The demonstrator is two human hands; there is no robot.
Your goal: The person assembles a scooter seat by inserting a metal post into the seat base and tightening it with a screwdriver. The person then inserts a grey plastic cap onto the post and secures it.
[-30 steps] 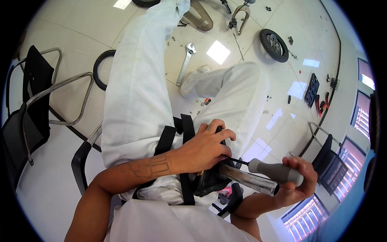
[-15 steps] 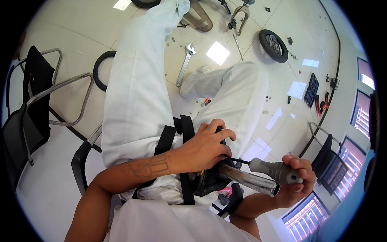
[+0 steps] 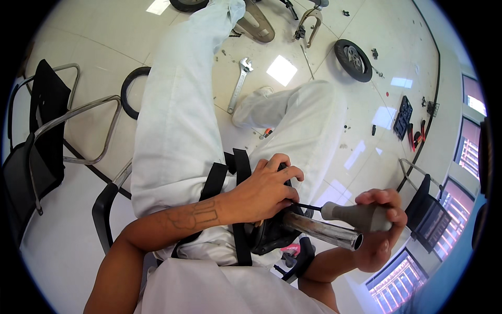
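Observation:
I sit on a chair with my legs in white trousers stretched over the tiled floor. My left hand [image 3: 266,191] grips a black part [image 3: 272,233] held in my lap, with a shiny metal tube [image 3: 321,231] sticking out of it to the right. My right hand [image 3: 379,230] is closed around the grey handle of a screwdriver [image 3: 355,216]. Its thin shaft points left and its tip reaches the black part just under my left fingers. Black straps cross my lap beneath the left hand.
An adjustable wrench [image 3: 238,86] lies on the floor past my knees. A small wheel [image 3: 351,58], a loose tyre [image 3: 128,94], a metal fork piece [image 3: 308,23] and small parts are scattered around. Black chairs [image 3: 39,131] stand at left, another chair [image 3: 426,201] at right.
My right hand with the screwdriver has shifted slightly; my left hand keeps its hold on the black part.

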